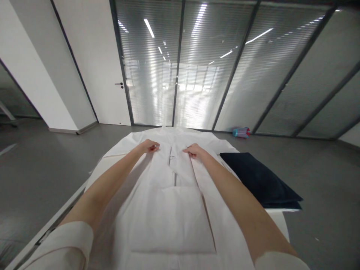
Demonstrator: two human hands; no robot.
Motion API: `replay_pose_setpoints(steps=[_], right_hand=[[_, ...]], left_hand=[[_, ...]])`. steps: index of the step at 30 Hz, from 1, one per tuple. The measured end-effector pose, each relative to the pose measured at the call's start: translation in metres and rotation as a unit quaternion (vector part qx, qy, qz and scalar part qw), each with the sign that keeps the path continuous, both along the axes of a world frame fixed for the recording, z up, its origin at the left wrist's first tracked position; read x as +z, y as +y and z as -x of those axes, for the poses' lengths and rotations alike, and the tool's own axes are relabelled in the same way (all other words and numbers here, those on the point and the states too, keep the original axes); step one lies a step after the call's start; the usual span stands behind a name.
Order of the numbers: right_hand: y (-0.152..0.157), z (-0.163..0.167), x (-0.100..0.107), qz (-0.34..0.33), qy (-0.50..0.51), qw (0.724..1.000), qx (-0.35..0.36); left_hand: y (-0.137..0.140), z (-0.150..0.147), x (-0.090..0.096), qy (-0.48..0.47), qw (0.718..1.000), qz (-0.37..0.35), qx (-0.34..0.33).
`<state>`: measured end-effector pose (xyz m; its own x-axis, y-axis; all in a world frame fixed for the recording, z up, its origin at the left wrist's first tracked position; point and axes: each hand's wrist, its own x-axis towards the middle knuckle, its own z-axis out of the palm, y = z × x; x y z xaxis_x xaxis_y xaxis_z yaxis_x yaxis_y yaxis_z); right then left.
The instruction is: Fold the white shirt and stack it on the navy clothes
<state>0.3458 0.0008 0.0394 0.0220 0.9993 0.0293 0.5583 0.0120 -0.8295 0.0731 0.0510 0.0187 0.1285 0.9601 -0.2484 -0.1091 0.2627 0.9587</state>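
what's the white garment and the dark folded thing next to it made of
White garment: looks like thin woven cloth, matte, lying flat with soft creases and a stitched patch pocket; both hands, left hand and right hand, pinch it near the front opening. Dark folded item: appears a thicker, soft navy fabric, matte with rounded folded edges; the exact fibre cannot be told.

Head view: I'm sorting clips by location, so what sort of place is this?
Probably an office or workroom: glass partition walls with blinds, a white door and grey floor. Both the left hand and the right hand rest on a white garment on a white table.
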Motion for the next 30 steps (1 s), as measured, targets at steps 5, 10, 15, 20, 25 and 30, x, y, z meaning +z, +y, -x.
replay_pose_setpoints(steps=[5, 10, 15, 20, 25, 30], right_hand=[[0.005, 0.004, 0.001, -0.043, 0.023, 0.999, 0.016], [-0.008, -0.008, 0.002, -0.130, 0.012, 0.991, 0.036], [-0.073, -0.036, -0.024, -0.275, -0.068, 0.940, 0.190], [-0.121, -0.046, -0.042, -0.208, -0.098, 0.930, 0.286], [-0.124, -0.044, -0.033, -0.169, -0.039, 0.949, 0.262], [-0.125, -0.048, -0.016, -0.133, -0.049, 0.973, 0.183]], left_hand=[[-0.001, 0.001, 0.004, 0.019, 1.000, 0.004, 0.021], [-0.037, 0.002, 0.018, -0.024, 0.994, -0.106, 0.032], [-0.113, 0.018, 0.022, 0.062, 0.955, -0.277, -0.086], [-0.167, 0.031, 0.015, 0.212, 0.889, -0.272, -0.300], [-0.166, 0.025, 0.000, 0.219, 0.925, -0.247, -0.188], [-0.161, 0.027, -0.006, 0.295, 0.921, -0.250, -0.045]])
